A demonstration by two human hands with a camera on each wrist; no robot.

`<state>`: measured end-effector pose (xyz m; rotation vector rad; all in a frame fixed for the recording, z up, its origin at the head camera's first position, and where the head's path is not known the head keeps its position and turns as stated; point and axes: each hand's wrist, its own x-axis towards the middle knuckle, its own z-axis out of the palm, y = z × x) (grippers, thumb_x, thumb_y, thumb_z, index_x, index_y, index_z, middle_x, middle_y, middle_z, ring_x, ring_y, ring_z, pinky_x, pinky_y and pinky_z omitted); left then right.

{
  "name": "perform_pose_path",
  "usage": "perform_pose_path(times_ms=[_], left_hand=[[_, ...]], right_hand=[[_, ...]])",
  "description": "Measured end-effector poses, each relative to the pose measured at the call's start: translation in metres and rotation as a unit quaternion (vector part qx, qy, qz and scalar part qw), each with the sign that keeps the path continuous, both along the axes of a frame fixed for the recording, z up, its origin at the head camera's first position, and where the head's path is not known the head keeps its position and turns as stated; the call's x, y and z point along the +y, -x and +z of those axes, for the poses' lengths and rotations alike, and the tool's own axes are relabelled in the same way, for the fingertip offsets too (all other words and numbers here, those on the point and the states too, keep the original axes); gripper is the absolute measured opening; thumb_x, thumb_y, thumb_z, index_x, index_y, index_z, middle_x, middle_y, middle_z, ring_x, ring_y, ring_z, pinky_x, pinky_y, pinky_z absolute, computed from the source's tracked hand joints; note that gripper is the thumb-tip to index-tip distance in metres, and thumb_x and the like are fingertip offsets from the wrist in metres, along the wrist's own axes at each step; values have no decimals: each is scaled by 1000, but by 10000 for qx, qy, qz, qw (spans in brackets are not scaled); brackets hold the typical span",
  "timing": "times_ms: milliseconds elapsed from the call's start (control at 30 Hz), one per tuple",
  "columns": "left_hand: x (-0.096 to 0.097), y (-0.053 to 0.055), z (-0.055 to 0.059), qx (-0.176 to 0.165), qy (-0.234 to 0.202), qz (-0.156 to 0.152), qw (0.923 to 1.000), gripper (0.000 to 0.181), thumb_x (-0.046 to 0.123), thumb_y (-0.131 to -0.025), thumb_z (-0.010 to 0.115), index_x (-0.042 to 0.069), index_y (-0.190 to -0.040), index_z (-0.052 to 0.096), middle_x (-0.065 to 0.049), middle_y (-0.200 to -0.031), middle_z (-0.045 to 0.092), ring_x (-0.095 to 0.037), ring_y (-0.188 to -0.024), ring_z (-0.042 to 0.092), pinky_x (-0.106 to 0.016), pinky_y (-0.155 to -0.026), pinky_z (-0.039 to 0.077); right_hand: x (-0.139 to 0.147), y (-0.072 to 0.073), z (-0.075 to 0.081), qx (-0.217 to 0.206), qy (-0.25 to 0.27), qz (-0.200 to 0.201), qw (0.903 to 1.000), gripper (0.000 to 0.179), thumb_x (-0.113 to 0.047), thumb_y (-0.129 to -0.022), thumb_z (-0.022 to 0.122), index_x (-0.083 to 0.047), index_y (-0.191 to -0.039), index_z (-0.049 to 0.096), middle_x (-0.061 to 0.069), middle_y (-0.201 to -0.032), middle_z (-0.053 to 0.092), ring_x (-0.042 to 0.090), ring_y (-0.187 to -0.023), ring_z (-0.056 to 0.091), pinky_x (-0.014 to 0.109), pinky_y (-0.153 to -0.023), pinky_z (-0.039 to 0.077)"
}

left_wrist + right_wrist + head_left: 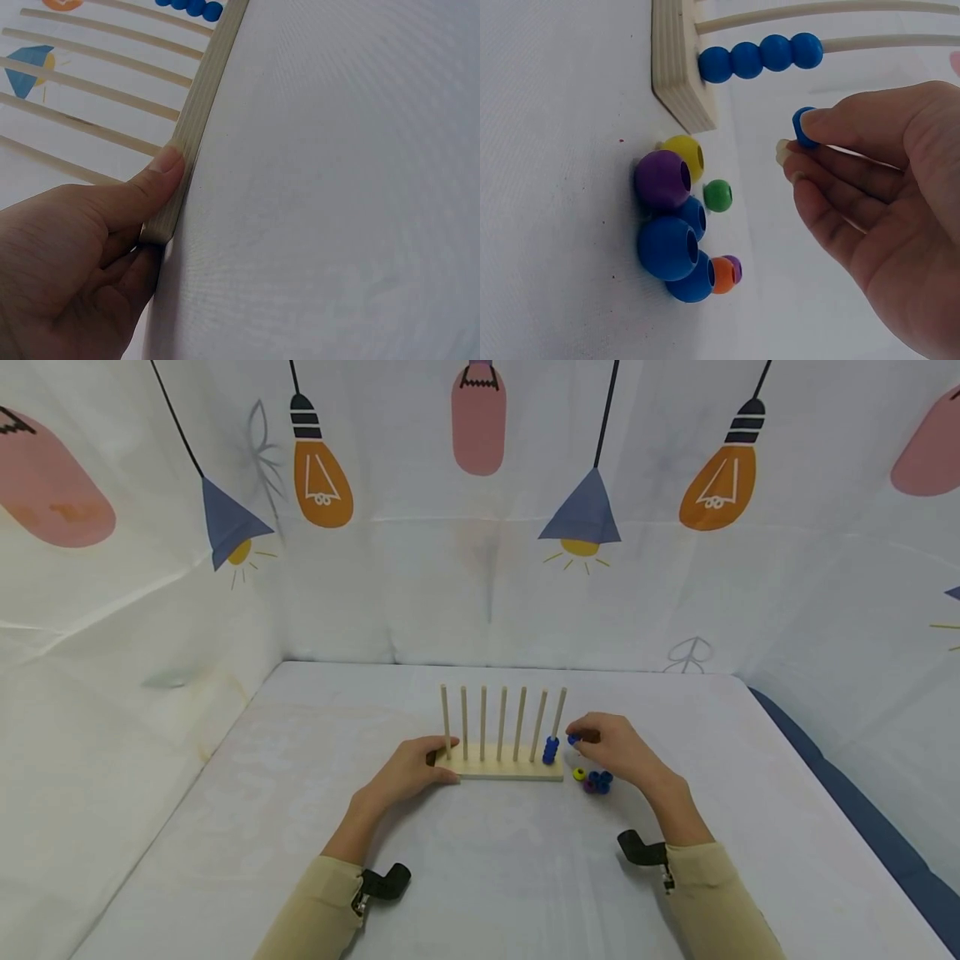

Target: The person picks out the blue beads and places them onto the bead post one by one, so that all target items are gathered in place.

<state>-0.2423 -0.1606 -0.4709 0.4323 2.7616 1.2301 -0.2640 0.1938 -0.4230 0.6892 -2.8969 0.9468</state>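
A wooden peg stand (498, 771) with several upright pegs in a row sits on the white table. My left hand (408, 768) grips the left end of its base; in the left wrist view the thumb (169, 159) lies along the base's edge. Several blue beads (761, 58) are stacked low on the rightmost peg. Just right of that peg, my right hand (618, 747) pinches one blue bead (804, 127) between thumb and fingers, apart from the stand. Below it lie loose beads: purple (660, 180), yellow (694, 155), green (718, 195), orange (724, 275) and several blue (666, 247).
Behind the white table (480, 877) hangs a white cloth (420, 585) printed with lamps and bulbs. Dark blue fabric (847, 793) runs along the table's right edge. A black wrist mount (386, 882) sticks out from the left sleeve, another (641, 849) from the right.
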Motion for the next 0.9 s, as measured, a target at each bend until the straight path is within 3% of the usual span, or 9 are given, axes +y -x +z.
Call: perform_pose_path(times_ms=[367,633,900], left_hand=[[1,1,-3,0,18,-5,10000,63,29,-81,83,19,-138,60,-3,-145,57,-23,-140,47,-43,-117,38],[-2,0,-4,-2,24,43,10000,62,30,-81,83,20,-138,61,-3,-144,58,-24,-139,48,-44,-115,40],[2,4,-4,50,20,-20,10000,63,28,-78,85,19,-136,62,-2,-142,60,-22,-137,50,-43,-114,41]], right_hand=[[2,-1,5,222,357,72,9991,25,-2,-90,63,1,-114,71,9,-102,72,19,-87,66,30,-72,56],[-1,-2,7,226,486,-42,9986,23,-4,-91,64,-4,-112,72,7,-102,71,17,-85,64,26,-71,54],[-1,-8,13,373,493,48,9981,23,-6,-92,66,-5,-114,72,6,-103,71,18,-89,64,30,-76,55]])
